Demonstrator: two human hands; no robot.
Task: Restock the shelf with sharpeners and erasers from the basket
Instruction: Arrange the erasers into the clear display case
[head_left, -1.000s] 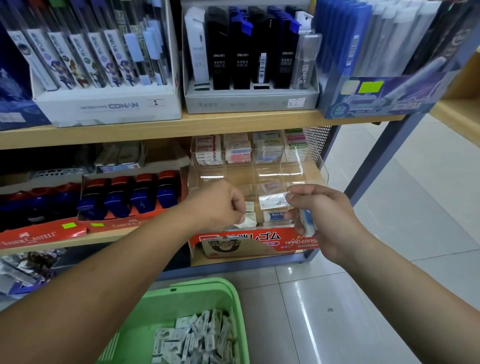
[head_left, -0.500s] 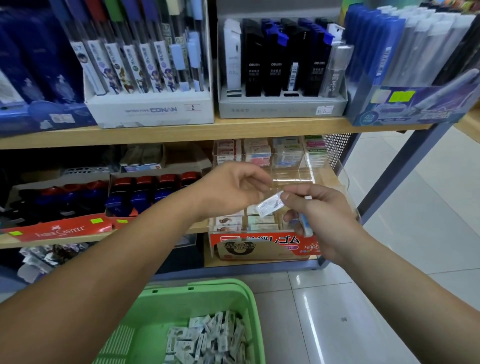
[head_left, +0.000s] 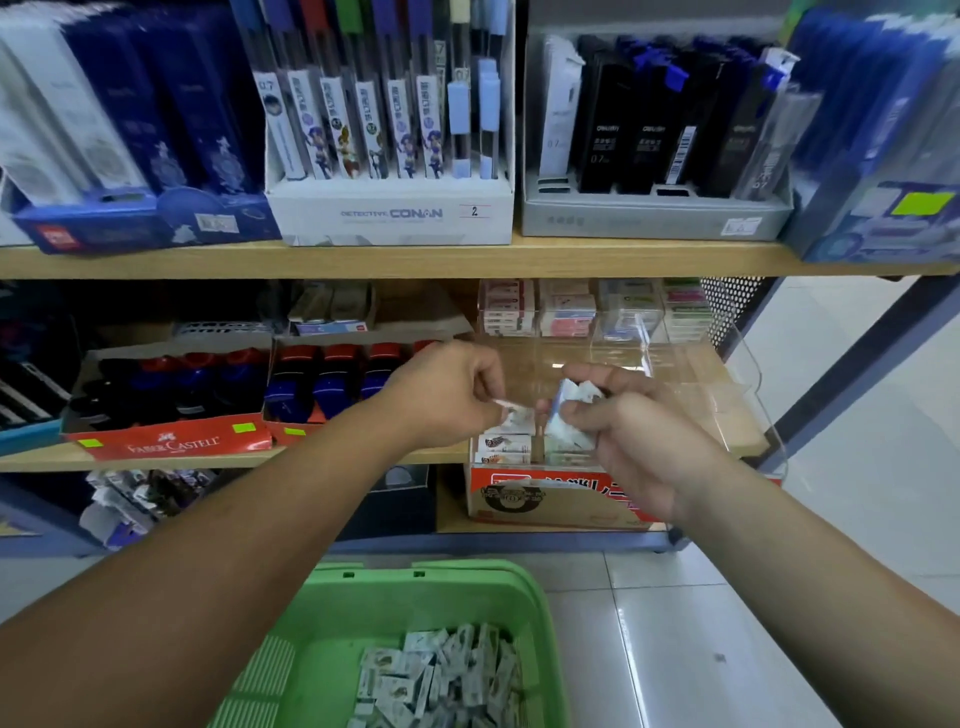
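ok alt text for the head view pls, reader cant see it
A person's left hand pinches one wrapped eraser while the right hand grips a small bunch of erasers, both in front of a clear divided bin on a stationery shelf. Below, a green basket holds many more wrapped erasers.

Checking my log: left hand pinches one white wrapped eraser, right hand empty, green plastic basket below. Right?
No: head view shows the right hand gripping several white wrapped erasers. The left hand, pinched eraser and green plastic basket are as stated.
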